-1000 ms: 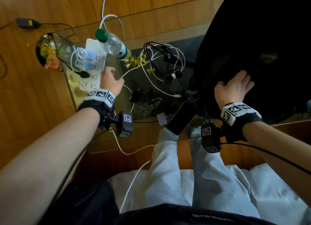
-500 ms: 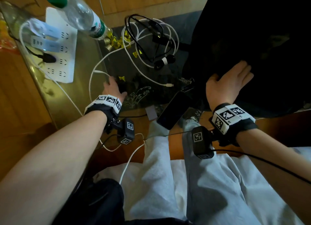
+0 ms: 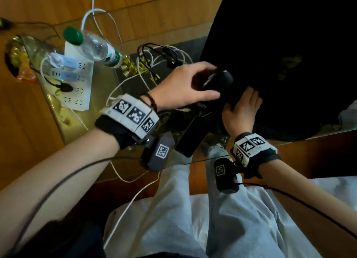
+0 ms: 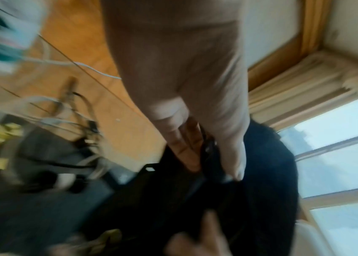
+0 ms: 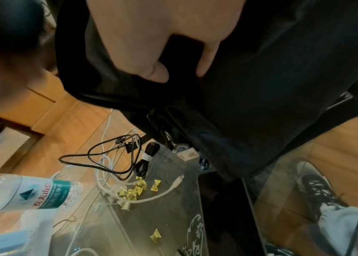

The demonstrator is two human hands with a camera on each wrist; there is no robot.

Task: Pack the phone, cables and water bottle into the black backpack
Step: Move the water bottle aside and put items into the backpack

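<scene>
Backpack [image 3: 280,55] stands at the right end of the bench [image 3: 104,84], soft black cloth that sags wherever nothing holds it. My right hand [image 3: 241,111] is on its near side, thumb and fingers pinching a fold of the cloth at what I take for the mouth. The cloth gives, so I judge the grip has to stay up at the rim or the opening will fall closed.

My left hand [image 3: 183,87] is clamped round a small dark thing [image 3: 214,82], rounded and glossy, right at the cloth. I cannot tell what it is; the left wrist view is too blurred.

The phone [image 3: 190,136] lies flat at the near edge of the bench, one end poking out over it. It is a stiff slab, smooth and slippery on glass, and it would not take a drop well. I would pinch it across its long sides at the overhanging end.

The cables [image 3: 160,58] sit in a loose black and white tangle at the far edge, near the middle. They look light and floppy, likely to trail and snag, so I would scoop the whole bunch rather than lift one strand.

The bottle [image 3: 94,47] lies on its side towards the far left corner, resting on a power strip [image 3: 77,84]. It is thin clear plastic, apt to roll and dent, and I would wrap my hand round its labelled middle.
</scene>
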